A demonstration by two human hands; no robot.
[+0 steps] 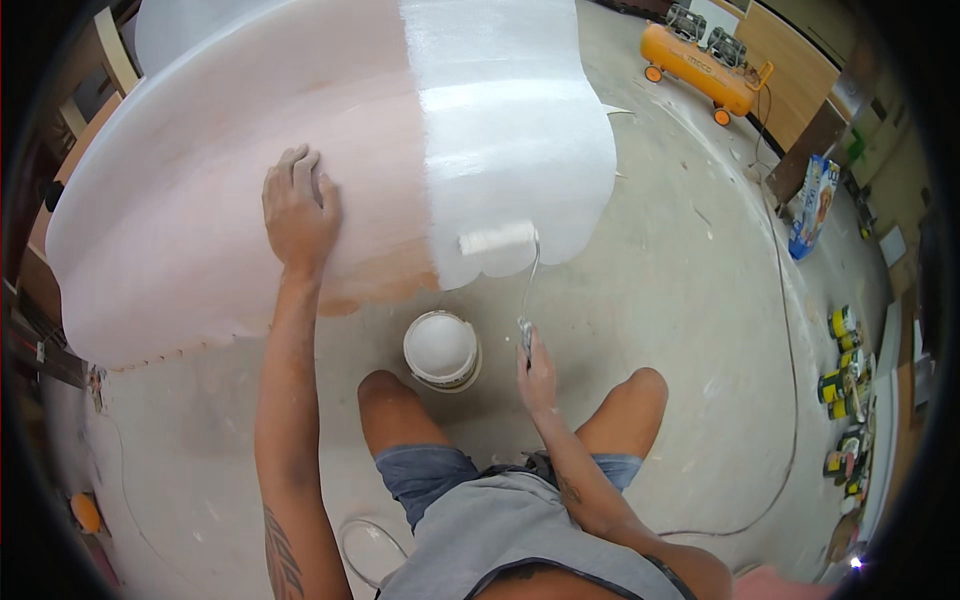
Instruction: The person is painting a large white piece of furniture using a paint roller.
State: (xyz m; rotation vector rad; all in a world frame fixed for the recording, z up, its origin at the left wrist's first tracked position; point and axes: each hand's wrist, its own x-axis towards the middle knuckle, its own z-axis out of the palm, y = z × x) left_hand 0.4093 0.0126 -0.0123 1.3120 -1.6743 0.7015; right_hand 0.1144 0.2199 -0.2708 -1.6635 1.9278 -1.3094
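A large curved panel (200,230) with a wavy edge fills the upper left. Its right part is coated in wet-looking white paint, and the rest is pale pink with a brown patch at the near edge. My left hand (300,210) rests on the pinkish part, its fingers slightly bent and holding nothing. Closed around the handle of a paint roller (500,238), my right hand (538,375) is low in front of me. The white roller sleeve touches the painted part near the panel's lower edge. Between my knees and the panel stands a bucket (441,350) of white paint.
An orange air compressor (700,68) stands at the far right, its hose (795,400) curving along the floor. A blue bag (815,207) and several paint cans (842,375) line the right side. Wooden framing (115,50) stands at the far left.
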